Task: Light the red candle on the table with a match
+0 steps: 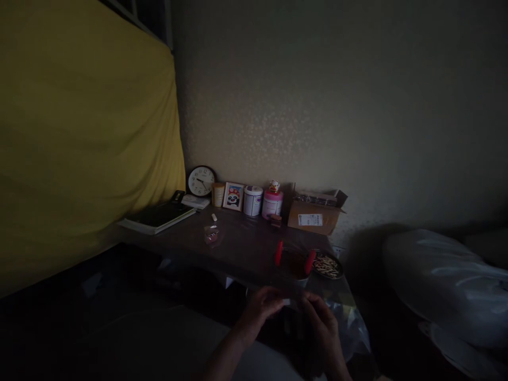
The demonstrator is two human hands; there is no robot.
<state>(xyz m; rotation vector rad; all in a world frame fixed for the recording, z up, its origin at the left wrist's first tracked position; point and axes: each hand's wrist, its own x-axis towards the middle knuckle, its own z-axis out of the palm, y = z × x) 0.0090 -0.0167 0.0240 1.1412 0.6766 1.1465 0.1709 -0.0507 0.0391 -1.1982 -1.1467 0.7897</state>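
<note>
In the dim light, my left hand (265,306) is closed in a pinch at the table's front edge. A small white piece (286,301) shows at its fingertips; its kind is too dark to make out. My right hand (322,317) faces it, thumb and fingers pressed together, and what they hold is hidden. Just beyond both hands stands a dark open container (296,266) with two upright red parts that look like handles. Right of it lies a round dish (327,264) of short pale sticks.
Along the wall stand a clock (201,181), a framed panda picture (233,196), a white canister (253,201), a pink canister (272,204) and a cardboard box (313,214). A large book (159,219) lies left, beside a yellow curtain (87,127). A small clear packet (212,234) rests mid-table.
</note>
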